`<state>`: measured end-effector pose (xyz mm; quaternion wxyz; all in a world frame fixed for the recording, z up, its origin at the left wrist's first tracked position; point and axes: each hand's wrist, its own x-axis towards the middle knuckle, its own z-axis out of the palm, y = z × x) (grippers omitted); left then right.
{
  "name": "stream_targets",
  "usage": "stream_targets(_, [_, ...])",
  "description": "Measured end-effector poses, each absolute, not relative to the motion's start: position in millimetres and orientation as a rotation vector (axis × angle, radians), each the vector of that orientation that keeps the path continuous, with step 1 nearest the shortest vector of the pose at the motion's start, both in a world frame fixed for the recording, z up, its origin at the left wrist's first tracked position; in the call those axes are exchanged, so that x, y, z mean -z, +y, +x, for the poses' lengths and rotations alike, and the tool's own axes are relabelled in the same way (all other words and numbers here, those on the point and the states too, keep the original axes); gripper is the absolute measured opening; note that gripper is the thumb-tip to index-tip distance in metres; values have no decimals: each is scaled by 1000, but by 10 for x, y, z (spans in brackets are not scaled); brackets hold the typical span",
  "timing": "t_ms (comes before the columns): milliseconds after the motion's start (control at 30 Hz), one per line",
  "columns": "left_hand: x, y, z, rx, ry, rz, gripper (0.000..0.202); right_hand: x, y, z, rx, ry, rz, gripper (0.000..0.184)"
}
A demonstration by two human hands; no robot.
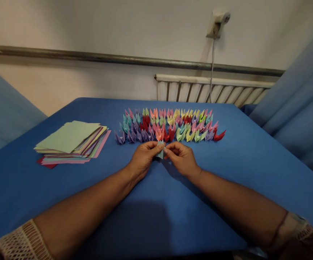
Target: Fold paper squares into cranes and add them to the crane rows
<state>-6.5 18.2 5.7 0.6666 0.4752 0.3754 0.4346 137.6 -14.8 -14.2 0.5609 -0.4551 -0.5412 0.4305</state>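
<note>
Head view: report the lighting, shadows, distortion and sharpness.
Head view: soft, even light, no glare on the blue table. Head view: a broad dark shadow lies on the table between the forearms, a smaller one under the right hand. Head view: wide-angle bend curves the wall rail. Head view: the folded paper between left hand and right hand looks slightly soft.

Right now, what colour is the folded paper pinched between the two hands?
The folded paper is pale blue-green, seen best in the head view.

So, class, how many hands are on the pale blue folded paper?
2. The left hand pinches the folded paper from the left, the right hand from the right, near the rows of paper figures.
</note>
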Motion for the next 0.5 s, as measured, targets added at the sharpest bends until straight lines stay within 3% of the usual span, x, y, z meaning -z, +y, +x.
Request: stream_targets(500, [-53, 185, -102, -977, 880, 1148, 23, 182, -157, 1430, -973, -1332, -1043, 14])
